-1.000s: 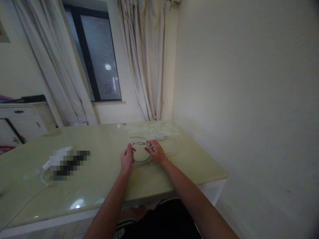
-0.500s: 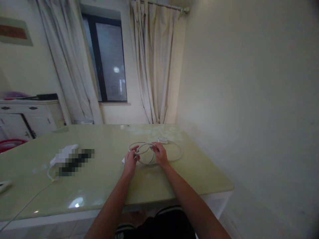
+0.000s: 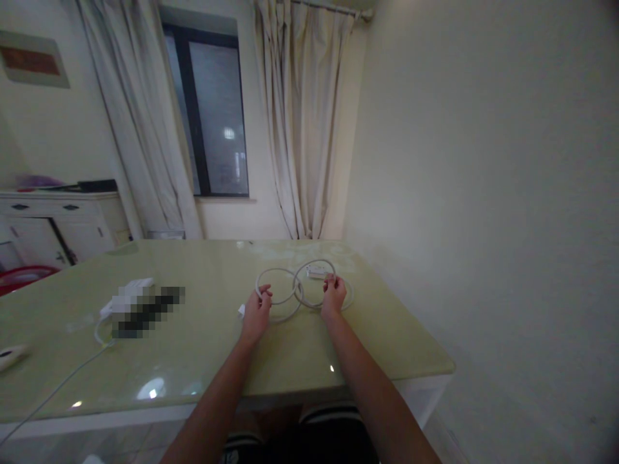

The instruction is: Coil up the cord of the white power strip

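A white power cord (image 3: 279,269) forms overlapping loops above the table, between my two hands. My left hand (image 3: 258,309) is closed around the left side of a loop, fingers curled. With fingertips pinched, my right hand (image 3: 333,293) grips the right side of another loop. Behind the right-hand loop lies a white power strip (image 3: 316,272), partly crossed by the cord. The white plug (image 3: 241,311) rests on the table just left of my left hand, partly hidden by it.
The pale green glossy table (image 3: 203,348) reaches to the wall on the right. On its left lie another white power strip (image 3: 140,283), a blurred-out dark object (image 3: 149,312), a thin cable (image 3: 58,390) and a white item (image 3: 10,356). A white cabinet (image 3: 82,219) stands beyond.
My right hand has moved to the right, drawing a loop of cord up and away from my left hand. My left hand has barely moved and keeps its hold.
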{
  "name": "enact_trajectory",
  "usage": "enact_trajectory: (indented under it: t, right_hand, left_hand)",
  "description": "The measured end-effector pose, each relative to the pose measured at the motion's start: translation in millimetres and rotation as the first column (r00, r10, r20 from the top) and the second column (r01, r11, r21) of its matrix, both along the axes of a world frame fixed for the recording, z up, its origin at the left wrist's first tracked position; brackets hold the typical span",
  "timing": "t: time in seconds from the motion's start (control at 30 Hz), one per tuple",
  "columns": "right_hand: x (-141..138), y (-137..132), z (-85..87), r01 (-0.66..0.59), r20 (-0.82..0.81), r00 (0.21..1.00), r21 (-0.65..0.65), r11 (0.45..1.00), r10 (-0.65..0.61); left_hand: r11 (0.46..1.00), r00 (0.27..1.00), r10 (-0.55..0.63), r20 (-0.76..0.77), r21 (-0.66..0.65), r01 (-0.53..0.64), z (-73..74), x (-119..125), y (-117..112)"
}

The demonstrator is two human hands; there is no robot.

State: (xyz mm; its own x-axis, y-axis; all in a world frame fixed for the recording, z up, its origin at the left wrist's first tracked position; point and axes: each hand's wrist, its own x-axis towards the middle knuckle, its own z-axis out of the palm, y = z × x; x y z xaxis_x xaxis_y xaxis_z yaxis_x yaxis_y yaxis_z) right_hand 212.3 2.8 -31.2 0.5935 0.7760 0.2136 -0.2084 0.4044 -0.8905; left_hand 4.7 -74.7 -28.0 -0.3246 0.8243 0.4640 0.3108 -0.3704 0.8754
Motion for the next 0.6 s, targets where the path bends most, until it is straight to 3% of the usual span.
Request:
enact_trajectory:
  t: [0.27, 0.6]
  right_hand:
    - [-11.3, -5.6, 3.0, -0.089, 0.153, 0.984, 0.000, 0.996, 0.088]
    - [-19.4, -23.9, 14.9, -0.187, 0.371, 0.911, -0.022, 0.982, 0.181]
  left_hand:
    - [0.997, 0.969, -0.074, -0.237, -0.050, 0.064, -10.1, 2.7, -0.8]
    - [0.965, 0.914, -0.189, -0.359, -0.239, 0.106, 6.1, 9.1, -16.3]
